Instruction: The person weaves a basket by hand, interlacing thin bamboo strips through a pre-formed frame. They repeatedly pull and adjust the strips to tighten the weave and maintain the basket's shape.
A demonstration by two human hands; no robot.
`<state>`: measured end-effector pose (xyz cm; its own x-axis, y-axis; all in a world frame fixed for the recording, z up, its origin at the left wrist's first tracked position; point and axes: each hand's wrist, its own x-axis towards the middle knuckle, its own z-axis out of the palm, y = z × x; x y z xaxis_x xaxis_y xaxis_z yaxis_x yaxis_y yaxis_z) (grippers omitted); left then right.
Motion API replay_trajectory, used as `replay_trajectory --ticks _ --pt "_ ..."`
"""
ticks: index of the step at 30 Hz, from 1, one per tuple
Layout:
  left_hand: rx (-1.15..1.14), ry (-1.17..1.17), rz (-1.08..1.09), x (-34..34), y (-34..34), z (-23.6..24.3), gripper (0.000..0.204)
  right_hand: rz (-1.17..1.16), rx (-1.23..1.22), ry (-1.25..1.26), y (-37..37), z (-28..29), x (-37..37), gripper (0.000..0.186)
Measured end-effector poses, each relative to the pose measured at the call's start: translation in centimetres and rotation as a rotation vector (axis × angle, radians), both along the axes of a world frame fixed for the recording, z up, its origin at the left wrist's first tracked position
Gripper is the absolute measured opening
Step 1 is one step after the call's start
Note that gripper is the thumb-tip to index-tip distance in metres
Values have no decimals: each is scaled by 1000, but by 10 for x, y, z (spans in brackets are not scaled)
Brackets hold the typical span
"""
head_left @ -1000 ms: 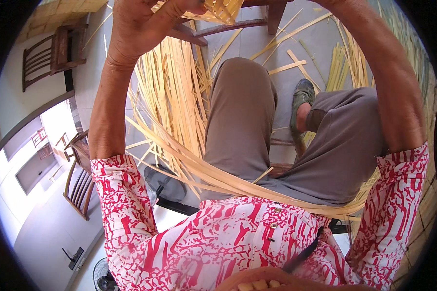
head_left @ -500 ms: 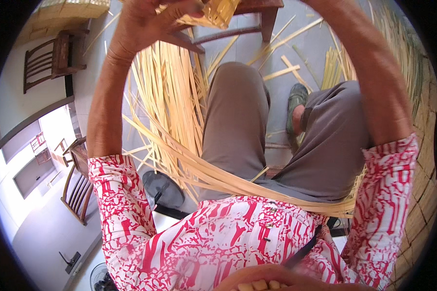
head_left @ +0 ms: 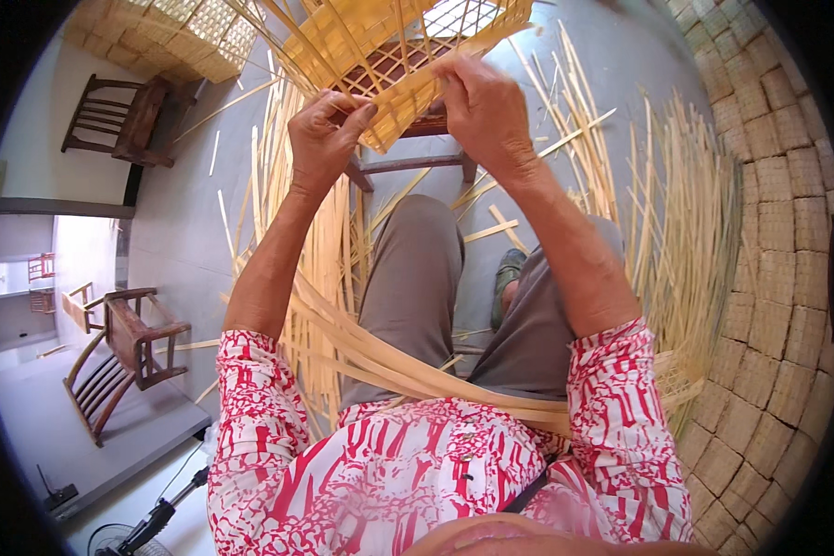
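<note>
A partly woven basket (head_left: 403, 100) of yellow bamboo strips is tilted over a brown wooden stool (head_left: 417, 165) in front of me. Its lower wall is close-woven, while long loose strips stick up at the upper left. My left hand (head_left: 329, 137) pinches the near left edge between thumb and fingers. On the same edge, further right, my right hand (head_left: 484, 109) has its fingers closed on the woven rim. Some fingertips are hidden behind the weave. A band of long pale strips (head_left: 380, 357) lies across my lap.
Piles of split bamboo strips lie on the floor, left (head_left: 329, 250) and right (head_left: 681, 195) of my legs. Stacked woven pieces (head_left: 778, 250) line the right side. Wooden chairs (head_left: 125, 116) stand at the left, with a fan (head_left: 125, 537) at lower left.
Both hands now show lower in the view and closer together, with much more of the basket visible. My right hand, out of view before, is now on the basket's edge.
</note>
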<state>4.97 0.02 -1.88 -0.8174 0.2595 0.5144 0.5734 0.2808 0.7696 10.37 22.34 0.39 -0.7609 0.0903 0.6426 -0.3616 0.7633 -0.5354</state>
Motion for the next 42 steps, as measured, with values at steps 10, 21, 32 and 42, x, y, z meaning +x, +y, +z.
replay_trajectory --ticks 10,21,32,42 --pt "51 17 -20 -1 8 -5 9 384 -1972 -357 21 -18 -29 15" --pt "131 110 26 2 21 -5 9 862 -1048 -353 -8 15 -28 45" --pt "100 185 3 2 24 -1 8 275 -686 -89 4 -7 -39 33" --pt "109 151 41 1 19 -8 8 325 -1085 -69 13 8 -27 15"
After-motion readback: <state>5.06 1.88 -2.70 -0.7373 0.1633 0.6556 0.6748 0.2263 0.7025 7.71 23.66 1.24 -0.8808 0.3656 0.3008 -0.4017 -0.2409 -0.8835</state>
